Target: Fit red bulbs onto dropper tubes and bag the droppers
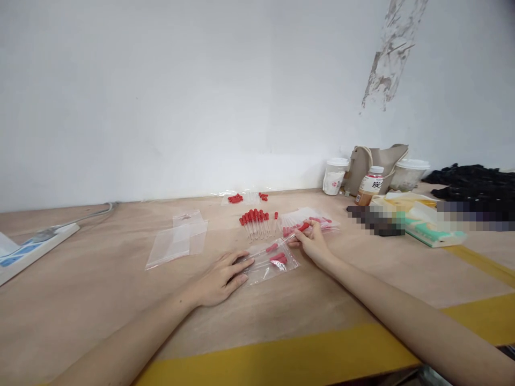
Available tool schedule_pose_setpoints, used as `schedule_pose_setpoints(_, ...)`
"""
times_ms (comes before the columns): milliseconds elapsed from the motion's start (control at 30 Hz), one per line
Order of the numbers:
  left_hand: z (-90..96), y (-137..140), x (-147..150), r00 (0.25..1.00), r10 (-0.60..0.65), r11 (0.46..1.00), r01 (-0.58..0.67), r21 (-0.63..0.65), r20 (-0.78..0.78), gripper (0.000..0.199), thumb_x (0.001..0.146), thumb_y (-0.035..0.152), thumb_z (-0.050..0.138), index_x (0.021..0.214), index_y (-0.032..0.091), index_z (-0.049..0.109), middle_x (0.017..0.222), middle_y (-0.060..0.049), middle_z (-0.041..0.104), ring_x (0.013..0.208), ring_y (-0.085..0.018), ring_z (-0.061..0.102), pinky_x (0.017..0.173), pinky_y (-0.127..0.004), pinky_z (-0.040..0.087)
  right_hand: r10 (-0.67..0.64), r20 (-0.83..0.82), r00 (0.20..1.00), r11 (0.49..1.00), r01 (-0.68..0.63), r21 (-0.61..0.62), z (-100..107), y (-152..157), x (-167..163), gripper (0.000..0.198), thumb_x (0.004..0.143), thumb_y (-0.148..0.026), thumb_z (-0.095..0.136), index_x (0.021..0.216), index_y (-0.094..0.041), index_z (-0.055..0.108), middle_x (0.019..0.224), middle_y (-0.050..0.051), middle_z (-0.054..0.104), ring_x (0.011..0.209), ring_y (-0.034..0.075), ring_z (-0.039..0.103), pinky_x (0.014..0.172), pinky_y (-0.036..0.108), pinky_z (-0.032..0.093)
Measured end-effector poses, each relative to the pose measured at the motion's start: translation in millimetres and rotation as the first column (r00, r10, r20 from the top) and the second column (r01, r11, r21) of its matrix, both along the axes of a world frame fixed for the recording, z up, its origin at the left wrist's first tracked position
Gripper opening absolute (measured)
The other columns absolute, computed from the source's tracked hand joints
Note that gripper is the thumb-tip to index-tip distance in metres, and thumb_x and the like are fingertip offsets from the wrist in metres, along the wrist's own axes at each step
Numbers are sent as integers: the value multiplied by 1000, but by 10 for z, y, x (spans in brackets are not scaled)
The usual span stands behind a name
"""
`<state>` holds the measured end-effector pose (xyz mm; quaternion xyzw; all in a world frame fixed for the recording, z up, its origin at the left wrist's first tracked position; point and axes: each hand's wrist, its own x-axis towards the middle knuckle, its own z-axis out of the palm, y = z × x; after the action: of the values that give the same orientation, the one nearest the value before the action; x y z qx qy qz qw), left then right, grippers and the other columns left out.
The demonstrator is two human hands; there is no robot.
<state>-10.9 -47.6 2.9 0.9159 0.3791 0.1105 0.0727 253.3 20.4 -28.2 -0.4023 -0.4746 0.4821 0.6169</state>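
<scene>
A clear zip bag (263, 273) lies on the table between my hands, with several red-bulbed glass droppers inside. My left hand (221, 276) lies with its fingers spread, their tips touching the bag's left end. My right hand (314, 244) is closed on a glass dropper (302, 227), held near its red rubber bulb at the bag's upper right edge. Beyond the bag sits a row of loose droppers (255, 217), bulbs pointing away from me. Partly behind my right hand are filled bags of droppers (330, 224).
Flat clear bags (171, 244) lie to the left. Another bag with red bulbs (236, 198) rests by the wall. A power strip (40, 249) is at far left. Rightward stand a paper cup (335, 177), a drink bottle (369, 187), a grey bag (358, 166) and a tissue pack (434, 230).
</scene>
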Motion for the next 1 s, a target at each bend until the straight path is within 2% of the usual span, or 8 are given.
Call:
schedule_pose_setpoints(100,4,-5,0,1000,9,1000,-9,-7,-9,40,91,37,29,131,30,33,135,-3,33,122,-21,31,100,-39,30,10,-60,998,998,-14,-62,6,-35,39,45,65,-25,61,94,-25,26,59,-9,53,53,14,61,61,31,53)
schedule_pose_setpoints(233,7,-10,5,1000,16,1000,-16,-1,-7,41,91,37,30,131,30,32,134,-3,34,121,-21,33,100,-38,30,119,-40,992,988,-123,-97,-17,-78,96,41,64,-32,64,88,-25,32,60,-8,54,53,13,61,57,30,52)
schedule_pose_setpoints(333,2,-10,9,1000,7,1000,-7,16,3,41,91,36,31,131,29,32,133,-4,36,120,-20,34,99,-37,30,216,143,966,973,-201,-109,-22,-102,115,37,59,-35,69,79,-20,42,58,-6,56,51,11,58,54,26,50)
schedule_pose_setpoints(433,-1,-11,8,1000,-1,1000,0,28,15,41,91,36,32,130,29,33,133,-4,37,119,-21,36,98,-37,31,255,367,895,967,-246,-72,-15,-102,120,32,57,-37,70,71,-15,52,53,-4,57,48,9,53,51,24,46)
schedule_pose_setpoints(600,14,-20,8,1000,0,1000,0,16,17,41,90,35,33,130,29,33,133,-4,37,120,-21,35,99,-38,30,227,465,856,964,-267,22,-20,-38,116,27,58,-35,69,73,-14,61,69,2,64,62,13,58,62,28,46)
schedule_pose_setpoints(833,9,-20,8,999,8,1000,-8,-2,38,41,90,37,33,130,29,33,134,-3,36,121,-21,34,100,-37,29,129,558,819,972,-216,92,-23,-16,85,22,60,-26,65,77,-15,57,71,2,61,64,12,56,63,27,45)
schedule_pose_setpoints(1000,-2,-9,3,999,2,1000,-1,-16,42,41,91,36,33,131,29,32,135,-2,35,121,-20,33,101,-37,28,271,492,827,934,-350,72,19,-133,30,24,68,-34,59,79,-18,44,70,-1,61,62,11,56,57,23,43)
